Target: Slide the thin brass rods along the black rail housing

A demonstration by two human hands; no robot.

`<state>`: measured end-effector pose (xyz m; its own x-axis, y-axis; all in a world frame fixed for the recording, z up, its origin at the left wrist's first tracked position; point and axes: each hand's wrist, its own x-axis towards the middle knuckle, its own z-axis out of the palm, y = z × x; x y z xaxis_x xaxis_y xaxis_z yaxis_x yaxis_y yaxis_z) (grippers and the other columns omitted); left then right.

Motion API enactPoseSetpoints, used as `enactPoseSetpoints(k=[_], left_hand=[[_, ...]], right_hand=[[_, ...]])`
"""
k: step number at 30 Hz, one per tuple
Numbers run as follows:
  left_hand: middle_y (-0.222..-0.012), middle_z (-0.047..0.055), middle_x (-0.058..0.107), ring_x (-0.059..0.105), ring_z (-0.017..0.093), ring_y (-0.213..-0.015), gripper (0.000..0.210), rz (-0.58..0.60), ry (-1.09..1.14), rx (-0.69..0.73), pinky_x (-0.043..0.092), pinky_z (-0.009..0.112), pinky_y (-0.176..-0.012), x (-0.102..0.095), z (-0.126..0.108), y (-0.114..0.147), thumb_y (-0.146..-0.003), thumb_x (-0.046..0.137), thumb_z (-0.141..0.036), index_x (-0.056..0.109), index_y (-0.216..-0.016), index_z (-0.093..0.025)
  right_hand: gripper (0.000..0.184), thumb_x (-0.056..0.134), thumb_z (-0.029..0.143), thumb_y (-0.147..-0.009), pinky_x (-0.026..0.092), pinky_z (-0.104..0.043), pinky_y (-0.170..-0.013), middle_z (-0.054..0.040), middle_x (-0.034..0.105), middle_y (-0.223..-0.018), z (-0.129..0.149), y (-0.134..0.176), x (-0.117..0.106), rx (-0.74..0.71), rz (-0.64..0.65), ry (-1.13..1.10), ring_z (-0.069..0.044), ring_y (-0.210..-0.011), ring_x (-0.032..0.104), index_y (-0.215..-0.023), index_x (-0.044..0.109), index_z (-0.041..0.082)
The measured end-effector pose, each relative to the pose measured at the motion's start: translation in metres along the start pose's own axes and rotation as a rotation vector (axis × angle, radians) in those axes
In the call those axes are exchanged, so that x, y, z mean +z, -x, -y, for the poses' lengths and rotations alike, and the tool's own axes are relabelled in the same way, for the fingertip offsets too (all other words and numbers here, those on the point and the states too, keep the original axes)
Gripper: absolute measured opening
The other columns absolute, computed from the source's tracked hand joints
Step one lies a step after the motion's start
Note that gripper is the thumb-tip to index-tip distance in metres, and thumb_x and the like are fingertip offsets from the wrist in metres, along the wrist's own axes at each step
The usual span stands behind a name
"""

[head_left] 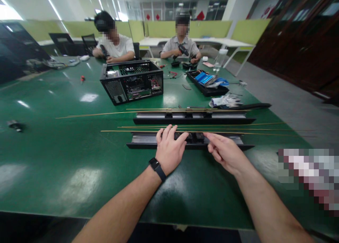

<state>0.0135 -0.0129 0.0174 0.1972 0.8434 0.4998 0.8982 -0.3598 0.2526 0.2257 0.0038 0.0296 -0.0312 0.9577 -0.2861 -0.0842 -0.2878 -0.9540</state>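
A long black rail with a silver inner channel [144, 139] lies crosswise on the green table in front of me. Black blocks [199, 137] sit in its middle. My left hand [169, 146], wearing a dark watch, rests over the rail with fingers spread, its thumb at the blocks. Reaching in from the right, my right hand [227, 149] has its fingers pressed together, with the fingertips at the right end of the blocks. Whatever those fingers may pinch is too small to make out. Thin brass-coloured rods [113, 131] run along the rail's far side.
A second similar rail [194, 121] lies just beyond, with more rods. Farther back stand an open black computer case [132, 82] and a black tray [209, 89] holding blue items. Gloves [226, 101] lie at the right. Two people sit across the table, each holding a dark tool.
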Motion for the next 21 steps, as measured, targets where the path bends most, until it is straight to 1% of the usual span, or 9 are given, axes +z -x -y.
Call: enactPoseSetpoints(k=[4, 6, 10, 14, 18, 21], left_hand=[[-0.144, 0.007, 0.052, 0.039, 0.029, -0.14, 0.031, -0.004, 0.002, 0.002, 0.024, 0.055, -0.115, 0.001, 0.0, 0.0, -0.096, 0.052, -0.034, 0.062, -0.125, -0.037], [-0.144, 0.007, 0.052, 0.039, 0.029, -0.14, 0.031, -0.007, 0.004, 0.002, 0.024, 0.056, -0.115, 0.001, 0.0, 0.0, -0.096, 0.052, -0.035, 0.062, -0.125, -0.037], [-0.143, 0.007, 0.053, 0.039, 0.029, -0.14, 0.03, -0.005, 0.001, -0.004, 0.024, 0.055, -0.116, 0.001, 0.001, 0.0, -0.096, 0.053, -0.035, 0.062, -0.124, -0.038], [-0.143, 0.007, 0.053, 0.039, 0.029, -0.14, 0.031, 0.0, 0.002, -0.005, 0.024, 0.054, -0.116, 0.0, 0.001, 0.0, -0.096, 0.053, -0.034, 0.062, -0.125, -0.038], [-0.143, 0.008, 0.053, 0.04, 0.028, -0.14, 0.03, -0.003, 0.01, 0.001, 0.023, 0.054, -0.116, 0.0, 0.001, 0.0, -0.096, 0.053, -0.033, 0.063, -0.124, -0.037], [-0.143, 0.008, 0.053, 0.039, 0.029, -0.14, 0.03, -0.006, 0.011, 0.0, 0.024, 0.055, -0.116, 0.0, 0.001, 0.0, -0.096, 0.053, -0.033, 0.063, -0.124, -0.037]], right_hand=[[0.044, 0.073, 0.047, -0.082, 0.017, -0.014, -0.028, 0.0012, 0.06, -0.057, 0.0, 0.001, 0.0, 0.007, 0.016, -0.006, -0.004, -0.031, 0.034, -0.113, 0.068, 0.015], [0.04, 0.072, 0.044, -0.083, 0.018, -0.014, -0.027, 0.0012, 0.059, -0.057, 0.002, 0.0, -0.003, 0.008, -0.008, -0.034, -0.004, -0.031, 0.035, -0.11, 0.069, 0.014], [0.026, 0.068, 0.034, -0.087, 0.018, -0.014, -0.025, 0.0019, 0.056, -0.055, 0.007, -0.005, -0.011, 0.003, -0.136, -0.151, -0.004, -0.031, 0.033, -0.1, 0.068, 0.012], [0.01, 0.06, 0.023, -0.092, 0.019, -0.014, -0.023, 0.0027, 0.054, -0.054, 0.015, -0.008, -0.019, 0.009, -0.265, -0.281, -0.004, -0.03, 0.033, -0.092, 0.065, 0.013], [0.015, 0.051, 0.014, -0.095, 0.021, -0.013, -0.023, 0.0046, 0.05, -0.053, 0.021, -0.009, -0.022, 0.015, -0.355, -0.38, -0.004, -0.029, 0.032, -0.085, 0.062, 0.014], [0.014, 0.052, 0.013, -0.095, 0.021, -0.012, -0.023, 0.0049, 0.049, -0.053, 0.021, -0.008, -0.021, 0.01, -0.352, -0.376, -0.003, -0.029, 0.032, -0.085, 0.062, 0.014]])
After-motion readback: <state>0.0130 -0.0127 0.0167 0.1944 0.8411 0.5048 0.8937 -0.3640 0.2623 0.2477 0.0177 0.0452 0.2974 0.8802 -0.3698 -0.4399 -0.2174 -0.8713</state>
